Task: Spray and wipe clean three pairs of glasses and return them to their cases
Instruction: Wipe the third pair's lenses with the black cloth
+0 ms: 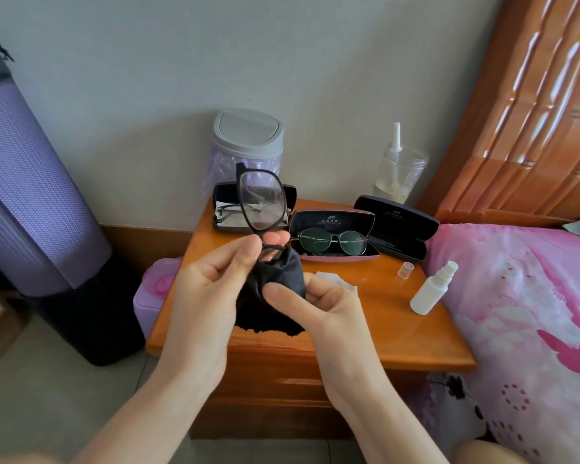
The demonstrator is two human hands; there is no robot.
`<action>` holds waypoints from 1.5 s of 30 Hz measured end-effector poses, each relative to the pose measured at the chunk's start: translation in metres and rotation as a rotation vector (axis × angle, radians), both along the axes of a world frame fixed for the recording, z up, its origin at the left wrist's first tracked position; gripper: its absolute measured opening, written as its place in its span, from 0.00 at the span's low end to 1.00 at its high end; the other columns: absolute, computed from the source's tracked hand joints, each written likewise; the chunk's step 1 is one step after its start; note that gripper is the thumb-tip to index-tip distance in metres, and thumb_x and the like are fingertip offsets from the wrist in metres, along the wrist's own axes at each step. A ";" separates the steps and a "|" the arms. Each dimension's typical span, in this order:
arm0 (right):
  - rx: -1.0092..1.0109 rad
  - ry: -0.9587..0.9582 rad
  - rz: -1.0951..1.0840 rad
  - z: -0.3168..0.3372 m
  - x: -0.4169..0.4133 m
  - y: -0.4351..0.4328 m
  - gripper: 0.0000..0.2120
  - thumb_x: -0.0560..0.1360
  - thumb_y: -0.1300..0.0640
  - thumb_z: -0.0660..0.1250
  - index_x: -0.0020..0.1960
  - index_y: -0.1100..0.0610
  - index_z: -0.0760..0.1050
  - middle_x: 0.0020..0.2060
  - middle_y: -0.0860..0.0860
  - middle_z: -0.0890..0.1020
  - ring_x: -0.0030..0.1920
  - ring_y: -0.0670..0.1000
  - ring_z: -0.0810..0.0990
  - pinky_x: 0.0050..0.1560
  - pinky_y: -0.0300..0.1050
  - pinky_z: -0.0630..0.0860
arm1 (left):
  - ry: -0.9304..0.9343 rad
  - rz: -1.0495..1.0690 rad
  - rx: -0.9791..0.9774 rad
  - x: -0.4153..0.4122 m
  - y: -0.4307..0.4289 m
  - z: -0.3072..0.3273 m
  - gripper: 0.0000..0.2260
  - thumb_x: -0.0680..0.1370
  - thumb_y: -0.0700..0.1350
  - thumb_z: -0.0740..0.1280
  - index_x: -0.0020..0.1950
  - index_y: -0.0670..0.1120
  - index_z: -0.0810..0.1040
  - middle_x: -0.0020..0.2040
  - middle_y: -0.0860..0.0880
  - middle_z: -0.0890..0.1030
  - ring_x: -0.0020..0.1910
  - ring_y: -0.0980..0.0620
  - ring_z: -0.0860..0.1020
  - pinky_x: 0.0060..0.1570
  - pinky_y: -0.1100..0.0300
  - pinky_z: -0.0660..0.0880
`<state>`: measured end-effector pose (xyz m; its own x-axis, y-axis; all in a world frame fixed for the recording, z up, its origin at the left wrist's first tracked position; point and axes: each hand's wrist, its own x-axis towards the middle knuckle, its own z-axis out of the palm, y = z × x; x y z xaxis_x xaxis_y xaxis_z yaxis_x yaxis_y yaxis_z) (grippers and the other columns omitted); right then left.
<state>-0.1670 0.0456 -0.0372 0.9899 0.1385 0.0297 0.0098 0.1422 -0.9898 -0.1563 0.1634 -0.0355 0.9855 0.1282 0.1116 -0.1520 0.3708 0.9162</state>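
In the head view, the left hand [211, 296] is pinching a pair of black-framed glasses [262, 202] between thumb and fingertips, near the middle of the frame. The glasses are standing on end above the wooden desk [399, 329], with one smeared lens pointing up. The right hand [329, 316] is gripping a black cloth [272, 289] that is bunching round the lower lens, its thumb pressing on the fabric. A white wipe [335, 279] is lying on the desk just behind this hand.

Three open cases are sitting in a row at the back of the desk. The left case [292, 192] is holding a thin-framed pair [228, 209], partly hidden behind the raised lens. The pink case [332, 219] in the middle is holding round glasses [332, 241]. The black case [395, 226] on the right is lying open with nothing showing inside.

A white spray bottle [432, 289] is lying on its side near the right edge of the desk, and its clear cap [406, 270] is standing just beside it. A small grey-lidded bin [248, 135] and a clear jar [399, 169] with a sprayer are standing against the wall. A bed [516, 296] with a pink cover is touching the desk on the right, and a rolled purple mat [31, 195] is leaning on the left.
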 end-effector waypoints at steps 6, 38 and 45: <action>0.129 0.017 -0.091 0.008 0.004 0.012 0.11 0.70 0.57 0.70 0.49 0.63 0.82 0.38 0.54 0.85 0.40 0.47 0.84 0.38 0.35 0.78 | -0.024 0.051 0.090 -0.003 -0.001 0.002 0.08 0.75 0.45 0.63 0.47 0.51 0.83 0.42 0.55 0.86 0.46 0.61 0.83 0.38 0.73 0.76; 0.002 -0.008 -0.051 -0.001 -0.005 0.005 0.08 0.72 0.60 0.70 0.49 0.60 0.83 0.41 0.52 0.87 0.44 0.46 0.85 0.41 0.34 0.78 | 0.101 0.024 -0.045 -0.002 -0.004 -0.001 0.13 0.70 0.52 0.64 0.47 0.47 0.84 0.41 0.49 0.86 0.42 0.53 0.84 0.38 0.61 0.81; 0.103 -0.028 -0.085 0.004 0.007 0.015 0.07 0.73 0.60 0.69 0.46 0.64 0.81 0.31 0.51 0.82 0.31 0.43 0.80 0.31 0.33 0.74 | 0.044 0.074 -0.005 0.000 -0.003 0.001 0.15 0.70 0.52 0.64 0.49 0.46 0.84 0.40 0.50 0.85 0.39 0.57 0.82 0.34 0.68 0.76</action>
